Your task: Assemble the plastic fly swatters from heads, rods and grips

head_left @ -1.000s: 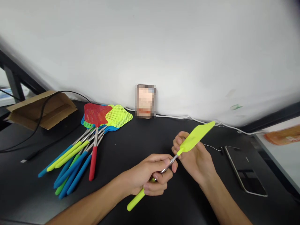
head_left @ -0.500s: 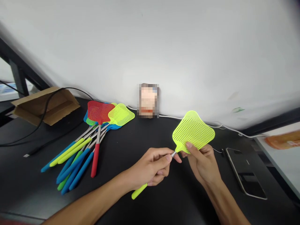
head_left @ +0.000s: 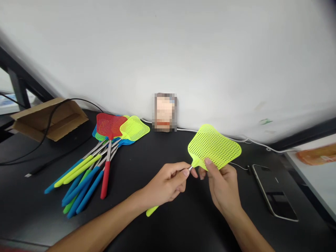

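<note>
A yellow-green fly swatter [head_left: 215, 147] with a perforated head is held between both hands above the black table. My left hand [head_left: 168, 183] is closed around its metal shaft just below the head, and the end of the yellow-green grip sticks out beneath the hand. My right hand [head_left: 222, 183] pinches the head's lower edge, thumb on top and fingers mostly hidden behind. To the left lies a pile of fly swatters, with a red fly swatter [head_left: 105, 178] on top and several blue, green and yellow-green ones fanned below it.
An open cardboard box [head_left: 70, 124] lies at the back left, with a black cable [head_left: 48, 129] across it. A pixelated upright object [head_left: 165, 113] stands against the white wall. At the right is a phone [head_left: 274, 192]; a white cable [head_left: 183, 130] runs along the wall.
The held swatter's head has shifted slightly left and turned a little clockwise. Both hands have moved slightly left and up with it, keeping their hold.
</note>
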A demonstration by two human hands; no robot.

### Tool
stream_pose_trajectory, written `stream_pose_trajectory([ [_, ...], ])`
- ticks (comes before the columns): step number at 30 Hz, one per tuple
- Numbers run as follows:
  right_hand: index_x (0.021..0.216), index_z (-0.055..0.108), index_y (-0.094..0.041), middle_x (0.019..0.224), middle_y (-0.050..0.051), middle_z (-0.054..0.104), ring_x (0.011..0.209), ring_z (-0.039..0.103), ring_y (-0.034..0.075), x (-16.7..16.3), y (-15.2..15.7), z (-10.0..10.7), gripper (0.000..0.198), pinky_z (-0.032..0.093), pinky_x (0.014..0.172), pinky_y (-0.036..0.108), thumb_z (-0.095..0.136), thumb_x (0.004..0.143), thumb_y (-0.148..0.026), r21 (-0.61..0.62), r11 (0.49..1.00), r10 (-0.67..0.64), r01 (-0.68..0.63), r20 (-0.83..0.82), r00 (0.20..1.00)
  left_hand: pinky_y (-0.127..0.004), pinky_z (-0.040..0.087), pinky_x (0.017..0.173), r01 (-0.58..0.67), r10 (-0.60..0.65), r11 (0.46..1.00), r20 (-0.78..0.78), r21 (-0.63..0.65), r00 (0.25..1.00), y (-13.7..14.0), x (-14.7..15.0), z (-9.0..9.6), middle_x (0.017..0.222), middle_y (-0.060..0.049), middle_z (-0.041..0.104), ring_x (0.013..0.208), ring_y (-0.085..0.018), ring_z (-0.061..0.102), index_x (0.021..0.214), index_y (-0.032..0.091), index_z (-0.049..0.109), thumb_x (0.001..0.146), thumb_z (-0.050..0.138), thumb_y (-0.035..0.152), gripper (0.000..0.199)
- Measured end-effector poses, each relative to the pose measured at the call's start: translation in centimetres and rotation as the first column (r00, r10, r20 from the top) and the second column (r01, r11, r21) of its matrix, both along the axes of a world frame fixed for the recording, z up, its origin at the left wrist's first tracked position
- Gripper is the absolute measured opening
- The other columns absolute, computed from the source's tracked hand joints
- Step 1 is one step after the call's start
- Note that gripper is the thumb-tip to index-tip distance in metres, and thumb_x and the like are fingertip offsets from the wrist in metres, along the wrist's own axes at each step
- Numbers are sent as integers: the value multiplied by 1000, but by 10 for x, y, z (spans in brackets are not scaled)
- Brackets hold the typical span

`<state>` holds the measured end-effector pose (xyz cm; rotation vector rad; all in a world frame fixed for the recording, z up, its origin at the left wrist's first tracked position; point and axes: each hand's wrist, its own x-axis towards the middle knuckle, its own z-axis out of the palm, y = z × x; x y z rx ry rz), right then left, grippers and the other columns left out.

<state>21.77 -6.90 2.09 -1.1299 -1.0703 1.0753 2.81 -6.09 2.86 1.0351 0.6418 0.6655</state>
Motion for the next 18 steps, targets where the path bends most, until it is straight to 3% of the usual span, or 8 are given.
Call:
stream_pose_trajectory([
  [3,86,74,-21,83,9,67,73,59,24,-4,5,11,61,50,62,38,45,95,-75,-54,975,186,-213,-317,930,-16,16,32,148,-93,964,246,-218,965,1,-3,0,58,11,30,35,-4,14,102,19,61,104,52,46,28],
  [5,101,76,-22,97,12,69,81,62,26,-4,8,14,70,52,60,38,36,94,-79,-108,943,238,-313,-437,867,-16,16,31,245,-128,923,362,-298,923,0,-4,0,58,11,29,35,-4,11,101,20,61,105,50,41,24],
  [9,126,71,-23,118,13,65,99,61,27,0,12,9,61,52,53,30,60,88,-70,-105,879,345,-466,-535,772,-15,15,31,356,-169,857,449,-374,878,-5,-1,-3,55,11,27,34,-4,8,101,20,61,107,46,39,25],
  [13,112,71,-28,94,4,63,85,58,21,1,12,4,36,50,47,24,79,83,-47,-25,861,399,-509,-588,704,-15,16,31,358,-173,858,448,-368,877,-8,3,-8,55,11,28,33,-3,11,101,19,63,107,47,40,27],
  [16,92,71,-26,82,1,60,68,53,16,1,11,5,13,45,45,23,78,87,-36,-25,875,387,-483,-564,730,-15,17,31,327,-163,886,438,-329,884,-8,4,-9,55,11,29,33,-3,13,103,20,65,106,50,41,26],
  [18,85,71,-24,78,1,62,62,51,14,2,12,6,12,48,51,26,77,89,-34,-68,893,350,-445,-518,780,-15,16,31,278,-135,906,405,-320,905,-8,4,-9,56,11,30,33,-3,14,104,20,66,105,52,41,25],
])
